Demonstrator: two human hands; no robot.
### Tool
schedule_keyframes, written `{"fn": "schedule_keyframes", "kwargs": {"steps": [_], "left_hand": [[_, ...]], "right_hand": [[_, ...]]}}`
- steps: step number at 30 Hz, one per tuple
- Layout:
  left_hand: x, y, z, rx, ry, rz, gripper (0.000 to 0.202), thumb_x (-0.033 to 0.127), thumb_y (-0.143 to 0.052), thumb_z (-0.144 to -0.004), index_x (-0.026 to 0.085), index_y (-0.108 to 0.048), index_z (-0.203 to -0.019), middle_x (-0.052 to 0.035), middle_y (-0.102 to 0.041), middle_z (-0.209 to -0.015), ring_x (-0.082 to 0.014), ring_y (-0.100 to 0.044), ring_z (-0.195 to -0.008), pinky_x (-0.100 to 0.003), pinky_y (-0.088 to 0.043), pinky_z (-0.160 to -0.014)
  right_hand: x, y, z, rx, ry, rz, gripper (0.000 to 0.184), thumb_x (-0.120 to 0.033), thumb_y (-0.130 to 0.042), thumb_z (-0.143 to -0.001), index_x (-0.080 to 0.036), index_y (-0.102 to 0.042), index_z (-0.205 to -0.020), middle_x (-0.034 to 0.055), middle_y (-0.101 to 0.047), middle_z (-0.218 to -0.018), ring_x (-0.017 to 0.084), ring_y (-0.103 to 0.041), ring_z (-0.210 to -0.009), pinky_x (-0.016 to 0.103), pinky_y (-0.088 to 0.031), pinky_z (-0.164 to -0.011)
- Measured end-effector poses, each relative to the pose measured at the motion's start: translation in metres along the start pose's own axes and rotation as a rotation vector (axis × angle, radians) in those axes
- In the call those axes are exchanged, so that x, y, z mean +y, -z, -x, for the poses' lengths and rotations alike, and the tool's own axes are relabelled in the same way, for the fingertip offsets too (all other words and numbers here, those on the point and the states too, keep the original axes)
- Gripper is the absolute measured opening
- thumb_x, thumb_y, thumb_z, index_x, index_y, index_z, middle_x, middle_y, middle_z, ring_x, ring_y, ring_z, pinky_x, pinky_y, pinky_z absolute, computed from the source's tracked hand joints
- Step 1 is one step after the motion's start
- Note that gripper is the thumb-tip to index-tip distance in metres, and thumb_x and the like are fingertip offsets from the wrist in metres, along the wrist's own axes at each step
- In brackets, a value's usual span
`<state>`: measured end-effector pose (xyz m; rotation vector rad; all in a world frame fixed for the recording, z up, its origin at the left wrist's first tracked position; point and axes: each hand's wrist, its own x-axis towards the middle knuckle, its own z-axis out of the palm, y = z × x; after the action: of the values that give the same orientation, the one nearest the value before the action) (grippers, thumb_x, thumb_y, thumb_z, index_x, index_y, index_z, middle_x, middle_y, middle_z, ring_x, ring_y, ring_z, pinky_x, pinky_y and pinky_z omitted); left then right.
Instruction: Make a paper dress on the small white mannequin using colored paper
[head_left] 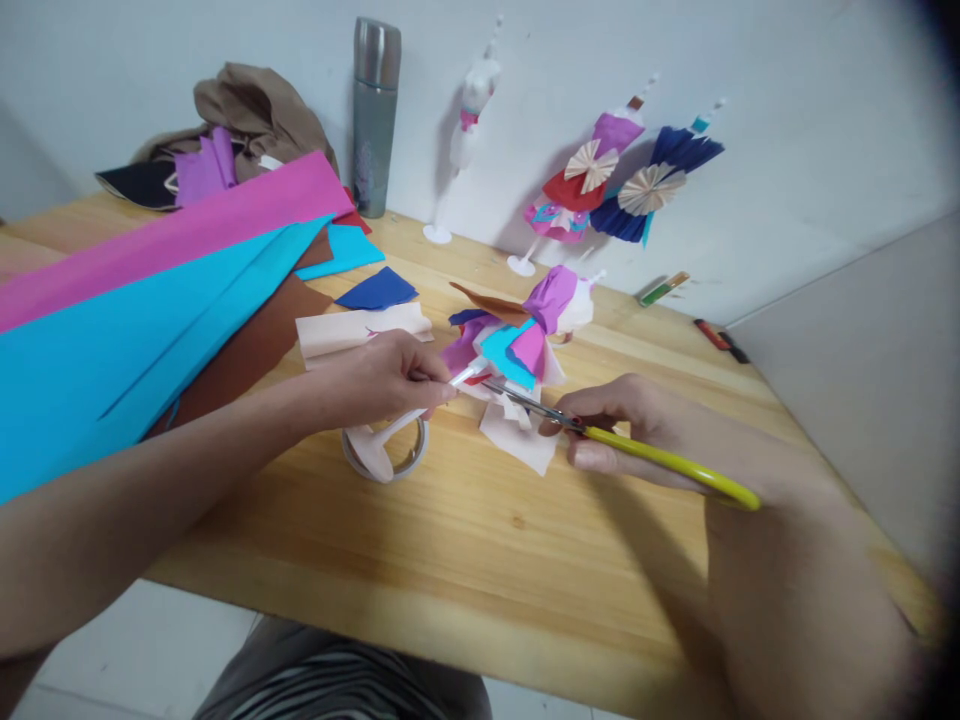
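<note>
My left hand is closed round the white stem of a small dress-form mannequin, which leans with its head end to the right. Purple, cyan, pink, brown and blue paper pieces cover its body like a dress. In my right hand is a pair of scissors with yellow handles, its blades pointing left at the underside of the paper skirt. Whether the blades are on paper or apart, I cannot tell. Pale pink paper scraps lie below the blades. The mannequin's round base overlaps a tape roll.
Large pink and cyan paper sheets cover the table's left side. A blue piece lies nearby. Along the wall stand a grey flask, a bare mannequin and two dressed ones. A craft knife lies at the back right.
</note>
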<state>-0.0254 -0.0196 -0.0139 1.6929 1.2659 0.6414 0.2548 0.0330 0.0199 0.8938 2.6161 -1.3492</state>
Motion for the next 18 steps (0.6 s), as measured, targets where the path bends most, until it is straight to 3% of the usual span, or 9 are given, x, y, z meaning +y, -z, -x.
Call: {"fn": "schedule_keyframes", "kwargs": {"steps": [8, 18], "left_hand": [[0.0022, 0.0000, 0.0008, -0.001, 0.054, -0.055, 0.026, 0.022, -0.059, -0.078, 0.014, -0.058, -0.053, 0.0063, -0.034, -0.042, -0.0062, -0.031, -0.042, -0.022, -0.020, -0.042], [-0.0021, 0.0015, -0.0010, -0.009, 0.010, 0.064, 0.024, 0.025, -0.060, -0.078, 0.014, -0.060, -0.056, 0.0047, -0.043, -0.047, -0.0067, -0.038, -0.044, -0.021, -0.025, -0.043]], "right_hand": [[-0.0040, 0.0015, -0.0022, -0.009, -0.016, -0.017, 0.034, -0.050, -0.066, -0.086, -0.016, -0.070, -0.087, -0.0038, -0.044, -0.066, 0.012, -0.033, -0.060, 0.027, -0.030, -0.058], [-0.0094, 0.0034, 0.0019, -0.099, -0.119, 0.116, 0.042, -0.056, -0.072, -0.080, -0.018, -0.075, -0.098, 0.0014, -0.058, -0.075, 0.015, -0.045, -0.064, 0.027, -0.038, -0.056]]}}
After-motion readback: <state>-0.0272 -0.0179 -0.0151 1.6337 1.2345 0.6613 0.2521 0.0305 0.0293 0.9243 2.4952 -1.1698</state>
